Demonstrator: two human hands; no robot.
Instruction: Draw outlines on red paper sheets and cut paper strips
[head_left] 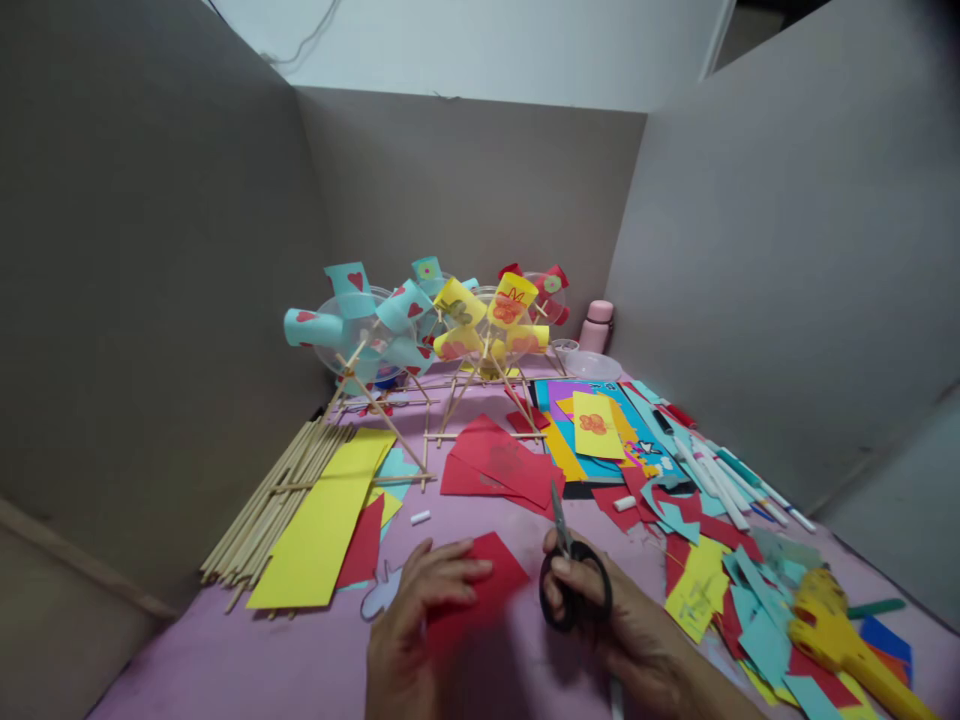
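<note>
My right hand (600,600) grips black-handled scissors (561,535), fingers through the loops. The blades look closed and point away from me, their tips near several overlapping red paper pieces (491,462). My left hand (431,600) holds a red paper sheet (499,570), its fingers lying over the left side. The sheet's lower part is blurred, and my thumb is hidden. Just left of that hand lies a small pale cutout (381,594). A short white stick (421,517) lies beyond the hand.
Bamboo sticks (262,500) and a yellow strip (330,530) lie left. Paper-cupped wheels on stick frames, blue (349,290) and yellow (487,310), stand at the back. Markers (720,475), paper scraps (757,610) and a yellow glue gun (825,630) lie right. Grey walls enclose the table.
</note>
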